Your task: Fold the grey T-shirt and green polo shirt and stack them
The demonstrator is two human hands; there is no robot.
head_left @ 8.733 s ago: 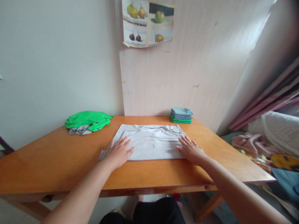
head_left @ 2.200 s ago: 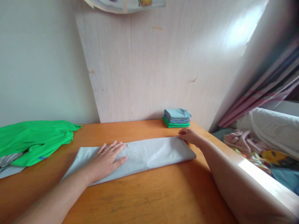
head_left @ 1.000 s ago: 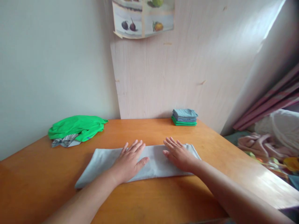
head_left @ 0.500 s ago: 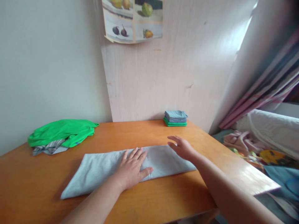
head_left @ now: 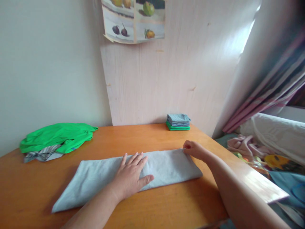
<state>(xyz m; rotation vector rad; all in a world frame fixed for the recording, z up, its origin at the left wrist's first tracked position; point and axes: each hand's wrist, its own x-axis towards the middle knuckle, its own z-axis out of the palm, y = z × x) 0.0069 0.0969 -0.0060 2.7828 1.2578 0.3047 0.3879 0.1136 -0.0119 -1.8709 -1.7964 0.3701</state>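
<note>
My left arm (head_left: 98, 208) is slanting inward, and I'm holding the left hand (head_left: 128, 178) flat, palm down, its fingers (head_left: 138, 160) spreading loosely. My right arm (head_left: 238, 190) is reaching farther out, the right hand (head_left: 194, 149) curling inward, thumb and forefinger pinching.

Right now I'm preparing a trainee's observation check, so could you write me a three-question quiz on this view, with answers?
1. Which hand lies spread on the grey cloth?
2. True or false: the lowest layers of the folded stack are white.
3. What pokes out from beneath the green cloth?
a) a yellow book
b) a striped cloth
c) a red cup

Key:
1. The left hand.
2. False; they are green.
3. b
</note>
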